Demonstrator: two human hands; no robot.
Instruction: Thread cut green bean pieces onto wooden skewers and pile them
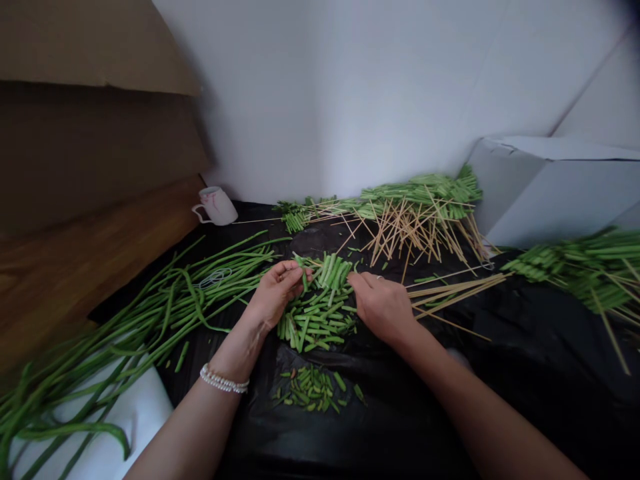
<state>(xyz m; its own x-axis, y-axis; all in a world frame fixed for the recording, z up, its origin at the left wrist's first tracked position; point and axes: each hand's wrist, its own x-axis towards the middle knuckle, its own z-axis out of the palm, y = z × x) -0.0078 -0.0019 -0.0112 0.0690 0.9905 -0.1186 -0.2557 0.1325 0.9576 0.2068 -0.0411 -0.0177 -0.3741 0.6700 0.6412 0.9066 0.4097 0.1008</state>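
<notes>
My left hand (pixel 277 290) pinches a short piece of green long bean (pixel 305 283) between thumb and fingertips. My right hand (pixel 381 303) is closed at the end of a row of cut bean pieces (pixel 334 271) lined up side by side, apparently on a skewer that the fingers mostly hide. Under both hands is a pile of cut bean pieces (pixel 320 327) on black plastic sheeting (pixel 400 427). Nearer me lies a smaller heap of short bean ends (pixel 313 388). Bare wooden skewers (pixel 460 291) lie just right of my right hand.
Whole long beans (pixel 165 307) stretch across the left side, partly over a white surface (pixel 145 413). Filled bean skewers (pixel 425 193) are stacked at the back, with more bean skewers (pixel 585 267) at right. A white mug (pixel 219 207), a pale box (pixel 555 187) and cardboard (pixel 95 133) stand around.
</notes>
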